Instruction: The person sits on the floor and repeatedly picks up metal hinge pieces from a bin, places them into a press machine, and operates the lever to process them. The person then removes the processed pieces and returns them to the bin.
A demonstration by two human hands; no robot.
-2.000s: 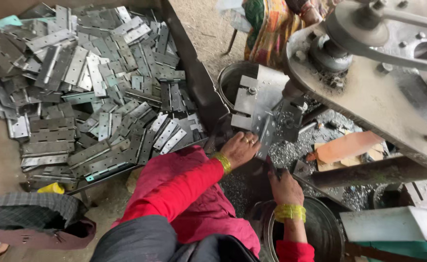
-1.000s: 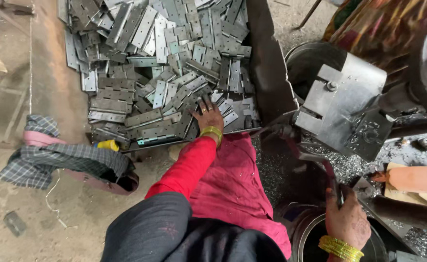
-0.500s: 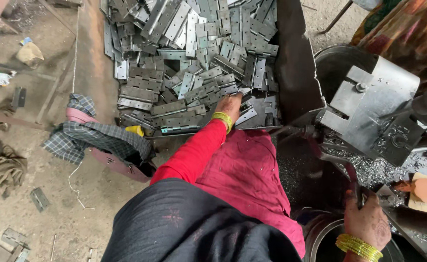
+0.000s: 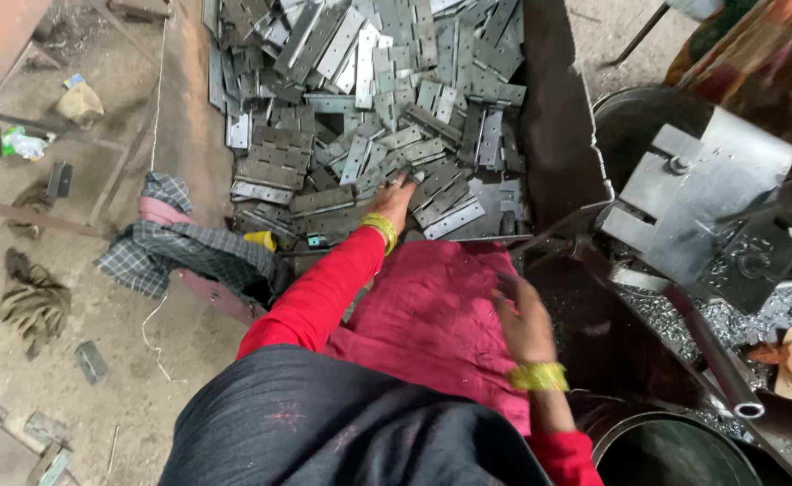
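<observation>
On a gritty workshop floor, the left hand grasps metal hinges; the right hand hovers released.

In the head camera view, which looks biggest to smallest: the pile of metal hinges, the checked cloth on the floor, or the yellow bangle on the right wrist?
1. Pile of metal hinges
2. Checked cloth
3. Yellow bangle

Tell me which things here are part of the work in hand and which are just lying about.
In use:
- left hand, reaching into the pile of metal hinges
- right hand, over the red cloth
- grey metal press fixture

Lying about:
- checked cloth
- brown rag
- crumpled wrapper
</observation>
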